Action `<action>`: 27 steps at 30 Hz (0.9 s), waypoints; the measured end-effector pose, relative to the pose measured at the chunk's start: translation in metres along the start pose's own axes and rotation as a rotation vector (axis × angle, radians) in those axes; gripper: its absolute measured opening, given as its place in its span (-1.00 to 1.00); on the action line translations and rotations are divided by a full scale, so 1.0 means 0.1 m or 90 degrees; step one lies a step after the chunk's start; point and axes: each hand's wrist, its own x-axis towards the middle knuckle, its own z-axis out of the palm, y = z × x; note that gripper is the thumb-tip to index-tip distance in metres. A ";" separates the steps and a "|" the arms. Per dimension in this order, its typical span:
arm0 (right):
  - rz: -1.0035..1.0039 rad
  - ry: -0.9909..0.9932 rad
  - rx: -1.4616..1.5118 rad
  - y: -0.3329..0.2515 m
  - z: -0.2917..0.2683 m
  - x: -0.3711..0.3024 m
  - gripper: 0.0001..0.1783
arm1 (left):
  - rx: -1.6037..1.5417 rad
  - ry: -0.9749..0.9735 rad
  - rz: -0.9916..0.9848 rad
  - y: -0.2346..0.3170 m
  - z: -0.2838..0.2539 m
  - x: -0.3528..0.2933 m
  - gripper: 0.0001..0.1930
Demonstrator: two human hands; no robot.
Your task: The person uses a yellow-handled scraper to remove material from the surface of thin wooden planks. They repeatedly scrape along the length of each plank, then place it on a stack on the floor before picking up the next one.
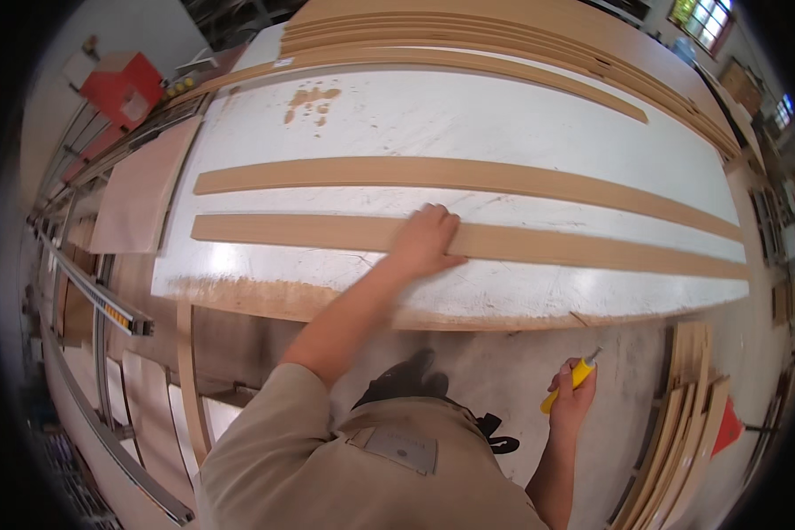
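Note:
Two long thin wooden strips lie side by side on a white worktable (503,115). My left hand (426,240) rests flat on the nearer strip (291,231), fingers spread over its middle. The farther strip (468,175) lies untouched just beyond it. My right hand (572,396) hangs low beside my body, below the table's front edge, closed around a yellow-handled tool (571,380) with a thin metal tip pointing up.
A stack of long wooden strips (521,44) lies along the table's far edge. More strips (680,424) lean at the lower right. A plywood sheet (141,190), a red box (124,87) and metal rails (97,296) sit to the left.

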 end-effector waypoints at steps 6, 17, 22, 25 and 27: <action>0.121 0.292 0.323 0.32 -0.03 0.54 -0.63 | 0.016 -0.064 0.086 0.57 -0.01 -0.53 -0.39; -0.182 -0.078 0.883 1.02 -1.26 1.25 -0.21 | -0.310 -0.363 0.009 2.28 -0.32 -1.50 -0.29; -0.139 -0.018 0.879 0.81 -2.25 0.91 -0.42 | -0.399 -0.478 -0.089 3.14 -0.11 -1.61 -0.25; -0.121 0.079 0.833 0.89 -3.13 0.57 -0.55 | -0.491 -0.550 -0.127 3.75 0.13 -1.52 -0.32; -0.168 0.117 0.816 0.84 -3.77 0.47 -0.70 | -0.493 -0.578 -0.117 4.14 0.26 -1.34 -0.34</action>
